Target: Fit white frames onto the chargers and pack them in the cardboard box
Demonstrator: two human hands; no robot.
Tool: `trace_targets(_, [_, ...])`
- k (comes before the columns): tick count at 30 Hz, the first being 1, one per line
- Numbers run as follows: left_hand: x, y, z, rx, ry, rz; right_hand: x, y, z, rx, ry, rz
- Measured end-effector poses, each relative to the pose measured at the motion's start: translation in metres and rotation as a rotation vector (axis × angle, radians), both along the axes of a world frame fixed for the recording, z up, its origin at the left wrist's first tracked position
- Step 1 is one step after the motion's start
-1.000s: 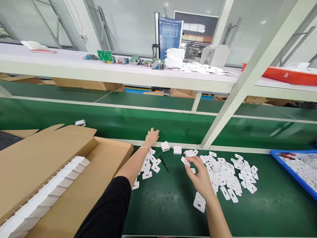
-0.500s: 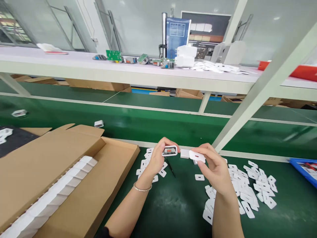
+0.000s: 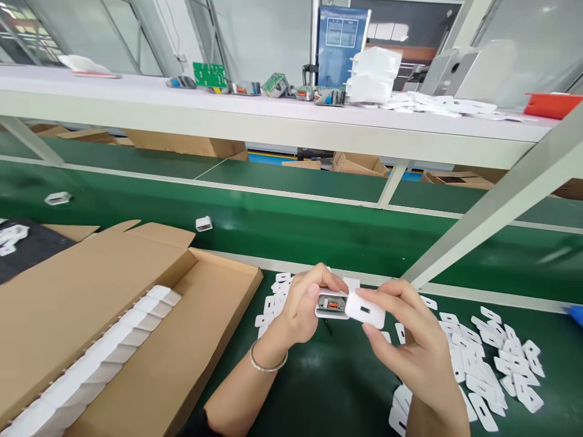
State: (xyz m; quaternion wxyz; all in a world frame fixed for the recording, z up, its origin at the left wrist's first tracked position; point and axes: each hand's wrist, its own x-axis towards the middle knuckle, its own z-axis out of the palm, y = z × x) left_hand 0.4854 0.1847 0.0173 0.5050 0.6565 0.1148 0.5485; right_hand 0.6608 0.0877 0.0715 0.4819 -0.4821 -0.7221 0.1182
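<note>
My left hand point(image 3: 304, 306) is closed round a white charger housing point(image 3: 331, 315). Its near end is uncovered, and a circuit board with an orange-red connector point(image 3: 334, 305) shows inside. Between the thumb and fingers of my right hand point(image 3: 410, 334) is a white end cover point(image 3: 365, 311), a rounded plate with a small rectangular slot. The cover's left edge overlaps or touches the right side of the housing's opening; which one I cannot tell. Behind the hands a white block point(image 3: 351, 283) is partly hidden. Loose white covers point(image 3: 478, 364) lie spread to the right of my right hand.
An open cardboard box point(image 3: 228, 303) with a row of white housings point(image 3: 104, 352) stands on the left. More covers point(image 3: 273, 303) lie beside it. Circuit boards point(image 3: 210, 76) sit on the shelf point(image 3: 273, 124) above. A slanted post point(image 3: 492, 206) rises on the right.
My hands have come together: the end cover has moved from apart on the right to the housing's opening. The camera view has shifted a little. Both hands keep their hold.
</note>
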Motion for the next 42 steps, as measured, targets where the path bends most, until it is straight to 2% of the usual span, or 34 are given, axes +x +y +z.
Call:
trace_targets(5, [0.000,0.002,0.000,0.017,0.142,-0.021,-0.006,0.006,-0.013,-0.113,-0.021,0.056])
trace_targets(8, [-0.001,0.002,0.002,0.062,0.209,-0.046,-0.010,0.011,-0.018,-0.131,0.010,0.066])
trace_targets(11, [-0.002,0.002,0.000,0.033,0.235,-0.063,-0.013,0.014,-0.021,-0.191,0.076,0.073])
trace_targets(14, [0.000,0.003,-0.006,-0.008,0.205,-0.083,-0.014,0.018,-0.026,-0.294,0.249,0.014])
trace_targets(17, [0.005,0.003,-0.012,0.027,0.148,-0.046,-0.016,0.021,-0.032,-0.371,0.338,-0.081])
trace_targets(21, [0.009,0.001,-0.018,0.041,0.074,-0.063,-0.024,0.024,-0.038,-0.455,0.368,-0.001])
trace_targets(24, [0.009,0.001,-0.020,0.040,0.086,-0.047,-0.030,0.027,-0.042,-0.438,0.481,0.058])
trace_targets(27, [0.009,0.003,-0.017,0.154,0.163,0.102,-0.031,0.030,-0.047,-0.345,0.509,0.045])
trace_targets(29, [0.009,0.004,-0.012,0.187,0.226,0.152,-0.028,0.031,-0.049,-0.267,0.507,0.010])
trace_targets(31, [0.010,0.005,-0.008,0.171,0.272,0.104,-0.025,0.031,-0.049,-0.218,0.492,-0.026])
trace_targets(34, [0.012,0.006,-0.005,0.187,0.233,0.022,-0.021,0.030,-0.046,-0.197,0.468,-0.031])
trace_targets(37, [0.016,0.005,-0.008,0.213,0.149,0.021,-0.019,0.030,-0.044,-0.199,0.503,-0.007])
trace_targets(42, [0.020,0.000,-0.015,0.193,0.136,0.055,-0.019,0.034,-0.044,-0.185,0.533,0.039])
